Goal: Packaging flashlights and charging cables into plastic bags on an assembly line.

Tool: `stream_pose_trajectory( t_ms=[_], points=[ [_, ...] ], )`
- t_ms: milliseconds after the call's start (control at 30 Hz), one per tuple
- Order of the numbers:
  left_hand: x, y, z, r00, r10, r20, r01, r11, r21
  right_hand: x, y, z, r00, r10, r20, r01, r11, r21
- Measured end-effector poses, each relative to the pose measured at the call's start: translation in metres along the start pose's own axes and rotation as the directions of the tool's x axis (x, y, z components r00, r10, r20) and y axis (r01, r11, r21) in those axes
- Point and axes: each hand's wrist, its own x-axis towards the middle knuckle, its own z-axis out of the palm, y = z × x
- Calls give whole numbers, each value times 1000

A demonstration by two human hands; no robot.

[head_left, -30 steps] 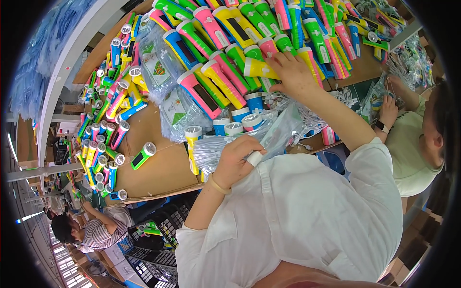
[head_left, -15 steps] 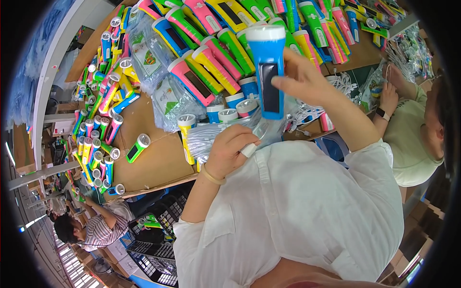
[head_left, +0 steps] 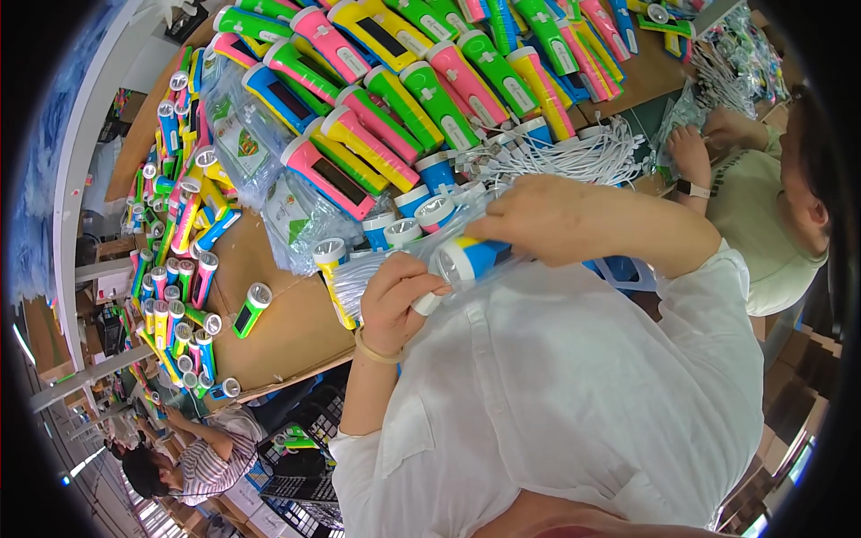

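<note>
Low in front of my white shirt, a blue and yellow flashlight (head_left: pixel 482 258) lies on its side, its clear lens and white head pointing toward my left hand. My right hand (head_left: pixel 531 220) is closed around its body from above. Clear plastic film of a bag (head_left: pixel 453 224) shows around the flashlight; how far it is inside cannot be made out. Beside the lens, my left hand (head_left: pixel 395 300) is closed, pinching at the bag by the flashlight's head. A white wrap covers one of its fingertips. A stack of clear plastic bags (head_left: pixel 354 280) lies just behind that hand.
Many coloured flashlights (head_left: pixel 368 148) are piled across the table's far side, with more at the left. White cables (head_left: pixel 565 157) are bundled behind my right hand. One green flashlight (head_left: pixel 253 309) lies alone on the cardboard (head_left: pixel 291 336). Co-workers sit at right and lower left.
My right hand has brought the flashlight down from upright above the table and turned it sideways, head toward my left hand, with plastic film now around it. My left hand has shifted slightly left.
</note>
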Motion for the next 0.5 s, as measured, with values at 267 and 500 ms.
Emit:
stream_pose_trajectory(
  t_ms=[267,500],
  points=[
    [-3,-7,3,998,-63,-2,63,989,136,-15,31,37,755,207,-621,-52,964,259],
    [1,-10,8,999,-43,-7,44,987,156,-31,98,86,592,618,-517,-627,757,187]
  ],
)
